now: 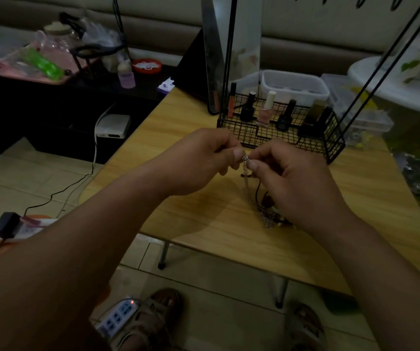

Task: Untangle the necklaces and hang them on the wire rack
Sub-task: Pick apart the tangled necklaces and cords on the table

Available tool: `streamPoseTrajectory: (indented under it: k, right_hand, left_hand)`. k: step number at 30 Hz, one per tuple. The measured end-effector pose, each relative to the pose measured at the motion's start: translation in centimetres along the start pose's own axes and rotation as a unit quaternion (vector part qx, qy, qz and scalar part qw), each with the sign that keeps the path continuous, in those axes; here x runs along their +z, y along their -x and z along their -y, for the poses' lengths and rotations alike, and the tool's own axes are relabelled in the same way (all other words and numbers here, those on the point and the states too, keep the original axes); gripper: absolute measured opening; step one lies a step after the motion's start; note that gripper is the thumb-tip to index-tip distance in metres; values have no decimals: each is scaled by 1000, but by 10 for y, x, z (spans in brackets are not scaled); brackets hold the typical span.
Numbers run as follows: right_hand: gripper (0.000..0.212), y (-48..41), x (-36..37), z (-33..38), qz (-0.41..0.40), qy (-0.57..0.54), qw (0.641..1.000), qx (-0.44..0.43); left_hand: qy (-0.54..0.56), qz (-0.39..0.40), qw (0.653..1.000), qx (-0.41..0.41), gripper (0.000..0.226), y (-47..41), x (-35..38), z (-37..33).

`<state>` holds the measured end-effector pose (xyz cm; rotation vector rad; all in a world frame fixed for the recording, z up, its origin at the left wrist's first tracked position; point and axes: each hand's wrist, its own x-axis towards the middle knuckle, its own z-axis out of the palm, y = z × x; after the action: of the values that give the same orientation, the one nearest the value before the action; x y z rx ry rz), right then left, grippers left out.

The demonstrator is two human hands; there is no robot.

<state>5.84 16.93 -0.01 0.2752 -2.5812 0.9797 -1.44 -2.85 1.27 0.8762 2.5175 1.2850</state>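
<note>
Floor, nearest: sandals (153, 317), power strip (116, 319) beside left foot. Both forearms reach over table (198, 224). Left hand (203, 160) and right hand (289, 178) close together above tabletop, fingers curled, thumb and forefinger of each pinching top of silver chain (245, 164). Chain hangs down to tangle (267, 215) of necklaces lying on table under right wrist; dark cord mixed in. Beyond hands: black wire rack (330, 145), basket holding polish bottles (265, 110). Behind: white bin (295, 83), mirror (212, 59).
</note>
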Motion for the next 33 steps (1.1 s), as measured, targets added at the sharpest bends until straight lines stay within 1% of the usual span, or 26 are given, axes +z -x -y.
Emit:
streamPoseTrajectory:
  k: [4,7,10,13,15,19,24,29,33]
  right_hand:
    - [3,0,3,0,-3,19,999,-25]
    - [4,0,4,1,-4,-3,1000,-10]
    - [7,0,2,2,-9,-44,999,6]
    - [8,-1,1,2,-10,-45,999,16]
    - [9,-2,1,1,-9,-41,999,22]
    - [11,-1,1,-1,-4,-32,999,18]
    - [12,-1,0,1,0,-30,999,9]
    - [12,0,0,-2,1,-1,1000,16]
    - [11,0,0,0,-5,-29,999,40]
  left_hand:
    - [16,-4,1000,6,17,0,2,2]
    - [32,-5,999,13,15,-1,3,3]
    - [54,-9,998,21,8,-1,6,1]
    - [68,-24,997,19,7,0,8,1]
    - [68,-11,998,16,7,0,9,1]
    - [84,9,996,-2,14,1,12,3]
    - [78,7,997,-7,12,-1,15,3]
    - [58,0,998,-13,11,-2,16,1]
    - [59,-9,998,-15,8,-2,17,-1]
